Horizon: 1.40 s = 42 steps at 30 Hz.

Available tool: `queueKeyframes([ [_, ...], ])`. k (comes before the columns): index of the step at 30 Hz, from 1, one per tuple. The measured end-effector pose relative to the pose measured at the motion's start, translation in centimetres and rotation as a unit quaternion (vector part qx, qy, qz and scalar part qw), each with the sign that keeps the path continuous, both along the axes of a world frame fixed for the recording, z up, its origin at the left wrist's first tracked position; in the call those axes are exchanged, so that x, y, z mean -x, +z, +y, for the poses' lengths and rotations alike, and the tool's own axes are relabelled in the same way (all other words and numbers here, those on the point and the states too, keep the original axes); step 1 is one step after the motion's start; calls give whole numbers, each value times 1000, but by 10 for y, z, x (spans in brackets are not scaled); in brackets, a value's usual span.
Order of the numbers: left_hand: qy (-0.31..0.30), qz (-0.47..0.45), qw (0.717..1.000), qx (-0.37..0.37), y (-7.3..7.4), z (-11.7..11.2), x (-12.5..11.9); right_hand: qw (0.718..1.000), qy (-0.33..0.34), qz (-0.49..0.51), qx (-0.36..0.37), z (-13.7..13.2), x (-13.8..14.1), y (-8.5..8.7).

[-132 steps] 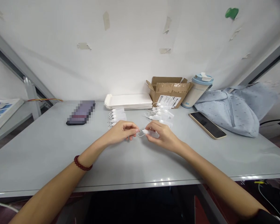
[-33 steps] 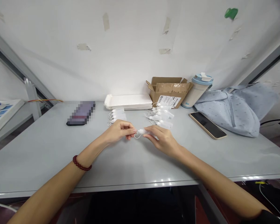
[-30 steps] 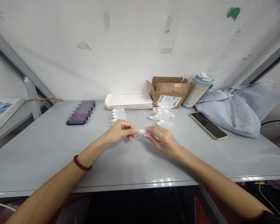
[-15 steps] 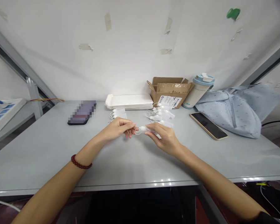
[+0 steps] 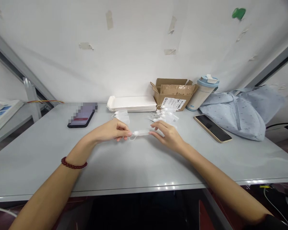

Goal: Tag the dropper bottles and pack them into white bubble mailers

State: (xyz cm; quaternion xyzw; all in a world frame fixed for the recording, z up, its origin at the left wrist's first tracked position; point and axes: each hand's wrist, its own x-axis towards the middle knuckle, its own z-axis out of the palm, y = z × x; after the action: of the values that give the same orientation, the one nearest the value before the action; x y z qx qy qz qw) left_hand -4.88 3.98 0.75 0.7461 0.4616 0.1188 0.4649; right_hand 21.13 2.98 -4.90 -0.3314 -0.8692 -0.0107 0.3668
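A small translucent plastic tube (image 5: 142, 133) with a white cap and a looped cord lies level between my hands, above the table. My left hand (image 5: 116, 130) pinches the cap and cord end between thumb and fingers. My right hand (image 5: 168, 135) is at the tube's other end, its thumb and fingers apart; the thumb tip is at or just touching that end. Behind my right hand is a pile of similar translucent tubes (image 5: 168, 114) with white caps and cords. Another few similar tubes (image 5: 122, 117) lie behind my left hand, which partly hides them.
At the back stand a stack of white envelopes (image 5: 134, 103), an open cardboard box (image 5: 174, 99) and a tumbler (image 5: 203, 92). One phone (image 5: 83, 115) lies left; another phone (image 5: 213, 128) lies right, beside a light blue cloth bag (image 5: 240, 115). The grey table's front edge (image 5: 139, 190) is nearest me.
My left hand has moved left, carrying the tube by its capped end. My right hand has loosened its hold on the tube, and its fingers have spread.
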Motion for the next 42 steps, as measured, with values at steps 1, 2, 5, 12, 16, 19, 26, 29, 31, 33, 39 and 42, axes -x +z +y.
queueKeyframes([
  [1, -3, 13, 1000, 2, 2, 2, 7, 1000, -23, -3, 0, 5, -4, -1],
  [2, -6, 27, 1000, 3, 3, 5, 14, 999, -41, -9, 1, 9, -7, -3],
  [5, 4, 60, 998, -2, 5, 13, 33, 997, -65, -35, 11, 19, -15, -7],
  [12, 51, 109, 993, -16, -3, 22, 46, 974, -143, -170, 52, 17, -13, -8],
  [16, 44, 123, 991, 7, -8, 24, 44, 962, -164, -207, 71, 16, -12, -7],
  [19, 40, 122, 992, 19, -10, 25, 45, 959, -170, -212, 82, 16, -13, -9],
  [26, 48, 136, 989, 29, -14, 28, 49, 961, -166, -203, 87, 18, -14, -10],
  [29, 58, 134, 989, 33, -13, 27, 48, 960, -167, -204, 91, 18, -15, -9],
  [31, 66, 132, 988, 38, -11, 25, 45, 960, -167, -205, 95, 18, -15, -9],
  [33, 74, 132, 988, 43, -9, 23, 42, 960, -166, -204, 100, 18, -15, -9],
  [39, 114, 115, 987, -10, -3, 18, 31, 962, -162, -197, 102, 18, -14, -10],
  [42, 127, 81, 987, -45, -2, 16, 27, 969, -155, -169, 89, 18, -14, -9],
])
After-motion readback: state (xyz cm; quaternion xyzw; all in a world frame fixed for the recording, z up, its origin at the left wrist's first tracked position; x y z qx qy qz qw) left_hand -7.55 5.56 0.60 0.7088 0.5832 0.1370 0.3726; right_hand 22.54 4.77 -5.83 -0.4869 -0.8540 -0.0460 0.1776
